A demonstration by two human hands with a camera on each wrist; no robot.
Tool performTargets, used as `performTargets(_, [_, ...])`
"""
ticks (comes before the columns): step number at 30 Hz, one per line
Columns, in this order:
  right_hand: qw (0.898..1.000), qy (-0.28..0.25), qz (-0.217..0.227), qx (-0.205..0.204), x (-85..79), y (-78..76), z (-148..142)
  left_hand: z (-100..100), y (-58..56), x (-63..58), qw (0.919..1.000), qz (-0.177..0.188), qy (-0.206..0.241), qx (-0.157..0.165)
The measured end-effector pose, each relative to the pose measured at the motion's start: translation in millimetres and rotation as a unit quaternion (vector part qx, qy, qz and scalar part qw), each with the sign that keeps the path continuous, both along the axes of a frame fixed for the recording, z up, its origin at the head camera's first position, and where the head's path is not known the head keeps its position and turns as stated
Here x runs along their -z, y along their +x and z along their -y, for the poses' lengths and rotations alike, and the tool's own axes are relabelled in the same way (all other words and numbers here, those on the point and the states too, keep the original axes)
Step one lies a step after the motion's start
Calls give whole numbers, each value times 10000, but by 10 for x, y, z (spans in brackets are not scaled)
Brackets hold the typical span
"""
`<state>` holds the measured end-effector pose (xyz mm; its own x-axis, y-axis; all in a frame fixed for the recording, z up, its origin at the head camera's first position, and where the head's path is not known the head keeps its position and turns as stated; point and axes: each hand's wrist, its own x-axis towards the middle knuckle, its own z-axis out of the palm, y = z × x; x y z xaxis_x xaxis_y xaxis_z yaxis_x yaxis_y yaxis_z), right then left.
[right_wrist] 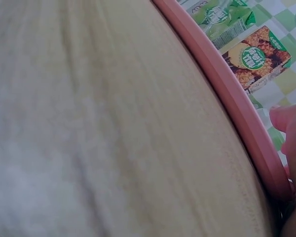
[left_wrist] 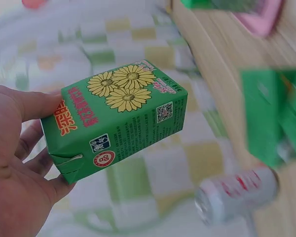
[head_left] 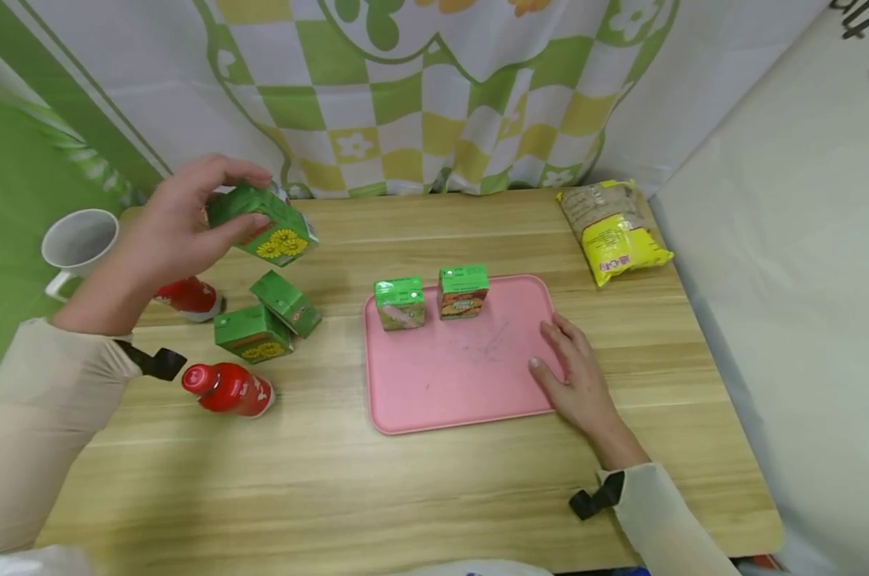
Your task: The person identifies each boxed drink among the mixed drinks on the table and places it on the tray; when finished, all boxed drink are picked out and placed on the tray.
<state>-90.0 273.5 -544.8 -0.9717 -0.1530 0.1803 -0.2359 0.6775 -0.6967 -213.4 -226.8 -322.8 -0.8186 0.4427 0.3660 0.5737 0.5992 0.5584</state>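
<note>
Carton (left_wrist: 118, 121) is pinched between thumb and bent fingers of the left hand (head_left: 178, 212) above the desk (head_left: 334, 488), apparently for transfer to the tray (head_left: 434, 376) under the loosely spread right hand (head_left: 578, 384), the next move probably calling for lowering beside two standing boxes (head_left: 400, 308).

A: What's the tray (head_left: 449, 384) made of?
B: Looks like dull plastic. The flower box (left_wrist: 116, 118) looks like smooth card.
A: And the table (head_left: 319, 480)?
B: Looks like wood. The can (left_wrist: 237, 194) looks like metal.
</note>
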Motion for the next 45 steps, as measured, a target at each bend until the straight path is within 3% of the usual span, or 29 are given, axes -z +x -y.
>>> performTargets(5, [10000, -27, 37, -4, -16, 21, -49, -471, 41, -250, 9962, -369, -53, 792])
performTargets(8, [10000, -46, 21, 3, -26, 27, -77, -807, 8, -342, 9890, -423, -116, 1411])
performTargets(12, [9999, -71, 61, -50, -13, 23, -76, -1241, -64, -400, 9749, -492, -308, 2150])
performTargets(18, [9998, -164, 39, -144, 8, 18, -53, -1838, -140, -407, 9584, -513, -600, 2742])
performTargets(21, [9996, -202, 20, -181, 8, 21, -43, -2150, -194, -335, 9522, -202, -698, 2966])
performTargets(26, [9994, -192, 50, -279, 6, 11, -57, -2562, -305, -67, 9418, 370, -641, 3279])
performTargets(30, [9995, -174, 56, -258, 3, 13, -93, -2777, -351, 88, 9327, 369, -730, 3514])
performTargets(34, [9995, -150, 30, -271, 0, 8, -72, -2851, -399, 218, 9257, 334, -1009, 3630])
performTargets(45, [9994, -224, -32, -276, 32, 0, -40, -3027, -485, 515, 9147, 535, -2125, 3396])
